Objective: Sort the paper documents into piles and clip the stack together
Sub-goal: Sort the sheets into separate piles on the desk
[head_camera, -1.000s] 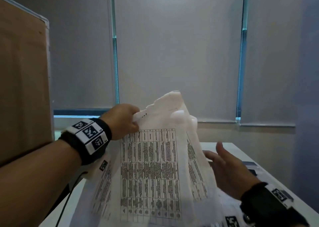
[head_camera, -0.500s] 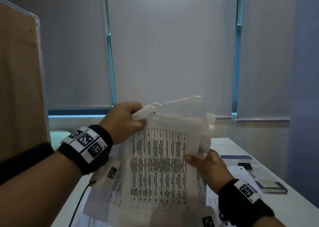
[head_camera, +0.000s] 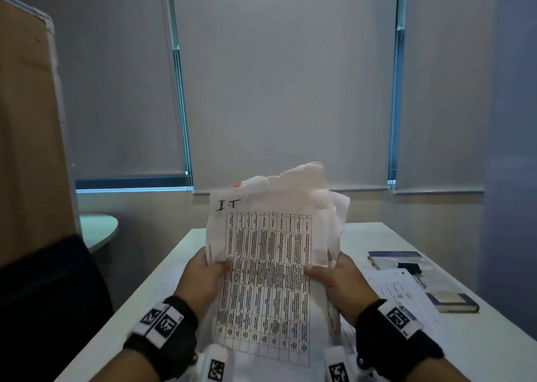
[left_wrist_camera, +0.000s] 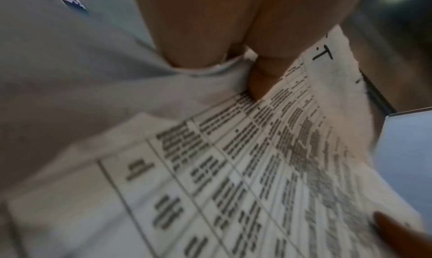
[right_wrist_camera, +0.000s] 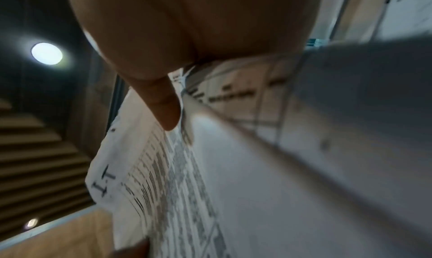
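Note:
I hold a stack of paper documents [head_camera: 266,268] upright above the white table [head_camera: 479,349]. The front sheet carries a printed table and a handwritten "I.T" at its top left. My left hand [head_camera: 207,268] grips the stack's left edge, thumb on the front sheet. My right hand [head_camera: 328,272] grips the right edge the same way. The upper corners of the back sheets are crumpled and uneven. The left wrist view shows the left thumb [left_wrist_camera: 261,77] pressed on the printed sheet [left_wrist_camera: 245,160]. In the right wrist view the thumb [right_wrist_camera: 163,104] lies on the paper stack [right_wrist_camera: 163,178].
More loose sheets [head_camera: 404,294] lie on the table to the right. A black binder clip [head_camera: 411,268] sits on a clear plastic sleeve by two notebooks [head_camera: 453,301]. A brown board [head_camera: 26,120] stands at the left, with a dark chair [head_camera: 49,294] below it.
My left hand slid from the stack's top corner down to its left edge. The right hand closed on the right edge. The stack now stands squarer with the "I.T" heading showing.

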### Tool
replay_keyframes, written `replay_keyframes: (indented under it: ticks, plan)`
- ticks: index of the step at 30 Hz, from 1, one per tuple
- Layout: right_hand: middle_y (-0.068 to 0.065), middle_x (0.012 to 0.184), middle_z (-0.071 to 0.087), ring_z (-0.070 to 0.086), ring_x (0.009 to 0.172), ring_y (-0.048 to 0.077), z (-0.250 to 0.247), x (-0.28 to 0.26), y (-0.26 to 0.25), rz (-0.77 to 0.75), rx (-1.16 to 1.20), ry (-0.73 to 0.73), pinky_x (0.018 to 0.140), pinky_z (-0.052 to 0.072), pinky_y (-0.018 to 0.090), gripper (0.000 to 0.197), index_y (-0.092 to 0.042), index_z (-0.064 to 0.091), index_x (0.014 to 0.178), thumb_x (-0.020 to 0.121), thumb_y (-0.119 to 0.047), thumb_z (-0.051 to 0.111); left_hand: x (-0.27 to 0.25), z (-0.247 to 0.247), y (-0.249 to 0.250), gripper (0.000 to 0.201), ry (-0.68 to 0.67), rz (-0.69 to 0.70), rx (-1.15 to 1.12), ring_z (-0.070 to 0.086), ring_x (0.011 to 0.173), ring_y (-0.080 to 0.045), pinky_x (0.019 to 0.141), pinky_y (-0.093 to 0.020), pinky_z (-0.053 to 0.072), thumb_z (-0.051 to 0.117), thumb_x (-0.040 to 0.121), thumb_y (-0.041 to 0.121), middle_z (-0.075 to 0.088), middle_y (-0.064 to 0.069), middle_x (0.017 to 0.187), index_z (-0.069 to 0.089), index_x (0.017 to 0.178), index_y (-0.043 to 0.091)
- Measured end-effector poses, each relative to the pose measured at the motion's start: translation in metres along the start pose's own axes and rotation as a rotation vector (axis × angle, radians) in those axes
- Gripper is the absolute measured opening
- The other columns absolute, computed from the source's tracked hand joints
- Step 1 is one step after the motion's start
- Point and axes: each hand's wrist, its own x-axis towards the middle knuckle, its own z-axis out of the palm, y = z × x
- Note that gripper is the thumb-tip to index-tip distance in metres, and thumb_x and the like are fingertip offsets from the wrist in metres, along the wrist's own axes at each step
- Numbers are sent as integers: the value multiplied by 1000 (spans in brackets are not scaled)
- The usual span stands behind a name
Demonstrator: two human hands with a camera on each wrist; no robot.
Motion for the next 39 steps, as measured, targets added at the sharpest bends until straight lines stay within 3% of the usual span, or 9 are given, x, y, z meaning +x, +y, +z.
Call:
replay_keyframes:
  ticks: [5, 9, 12, 16, 18, 23, 28, 34, 39]
  plan:
    - [10, 96, 74, 71, 91, 26, 3, 14, -42, -198, 9, 62, 83, 57, 42, 18, -14, 67, 101, 84, -15, 71, 3, 12, 30, 28, 79, 191, -82, 74, 74, -5, 68, -27, 53, 56, 95, -3, 78, 11, 81, 67, 100, 22]
    - [7, 95, 75, 71, 91, 28, 0, 19, -43, -155, 4, 51, 87, 56, 49, 35, -17, 70, 101, 70, -31, 75, 7, 14, 23, 16, 124, 127, -170, 74, 90, -26, 87, -42, 57, 66, 89, 0, 79, 2, 80, 73, 99, 11]
    - [11, 87, 76, 71, 87, 35, -3, 16, -27, -110, -45, 133, 84, 55, 58, 25, -13, 74, 88, 71, -31, 74, 10, 11, -1, 18, 84, 125, -119, 74, 93, -16, 91, -35, 56, 71, 87, 5, 80, 5, 90, 74, 104, 13]
    - [17, 94, 75, 71, 89, 40, -14, 19, -27, -56, 237, 262, 83, 56, 56, 17, -5, 72, 96, 81, -12, 73, 17, -2, -27, 104, 207, -88, 43, 61, 119, -30, 102, -45, 49, 90, 63, 40, 60, -8, 132, 37, 150, 17]
    - [16, 102, 74, 71, 93, 37, -17, 20, -32, 1, 451, 255, 84, 57, 51, 23, -4, 67, 111, 88, -3, 65, 13, -5, -38, 118, 242, -134, -94, 61, 116, -28, 104, -46, 48, 96, 57, 39, 57, -7, 133, 31, 152, 12]
    - [19, 119, 68, 66, 106, 38, -6, 19, -19, 138, 676, 311, 96, 49, 60, 67, -1, 67, 116, 56, -21, 88, -10, 8, -49, 68, -8, -342, -594, 67, 114, -37, 102, -53, 49, 78, 74, 19, 69, -19, 125, 57, 136, 1]
    - [22, 114, 67, 65, 105, 38, -4, 8, -11, 151, 858, 233, 94, 51, 52, 34, 2, 59, 121, 90, -10, 52, -8, 1, -52, 52, 65, -282, -683, 68, 109, -45, 96, -56, 52, 65, 79, 2, 69, -27, 121, 61, 131, -1]
    - [22, 113, 68, 68, 100, 37, -2, 0, 7, 237, 874, 175, 97, 50, 52, 40, 1, 61, 120, 81, -7, 56, -11, -3, -62, 35, 116, -286, -743, 73, 92, -42, 87, -52, 54, 54, 90, 8, 74, -25, 107, 63, 123, 0]
    - [29, 128, 59, 57, 119, 46, 12, -9, 22, 339, 893, 28, 104, 41, 59, 55, -1, 58, 120, 69, -14, 72, -18, 2, -69, 26, 108, -282, -795, 70, 91, -40, 88, -50, 53, 51, 92, 13, 75, -22, 94, 65, 111, 3]
